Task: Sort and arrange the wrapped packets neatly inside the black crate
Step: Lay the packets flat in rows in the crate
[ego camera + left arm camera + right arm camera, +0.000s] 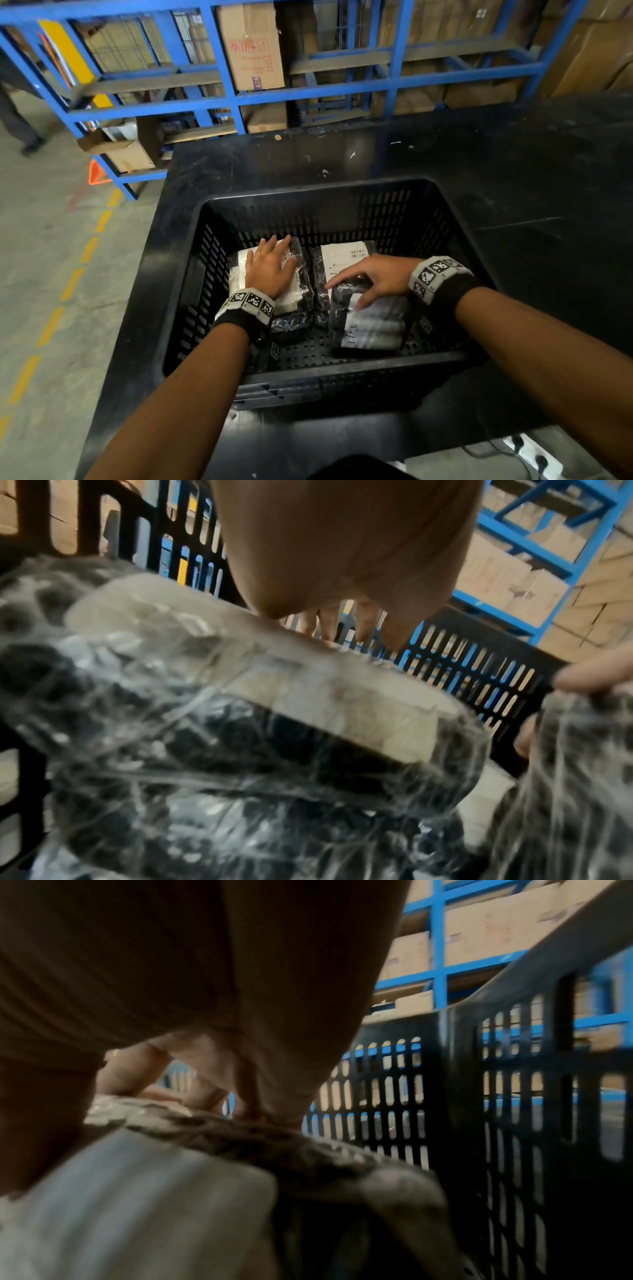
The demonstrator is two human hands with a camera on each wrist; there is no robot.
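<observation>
1. Inside the black crate [308, 205], my left hand [270, 270] lies flat, fingers spread, pressing the left packet [298, 298] beneath it.
2. My right hand [376, 277] curls round the near right packet [373, 325], which overlaps the labelled packet [342, 255] behind.

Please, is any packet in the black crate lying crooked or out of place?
Yes. The front right packet, held by the right hand, overlaps the labelled packet behind it and looks tilted, not flat. The left packet, under the left hand, lies flat. No tear or spill shows.
</observation>
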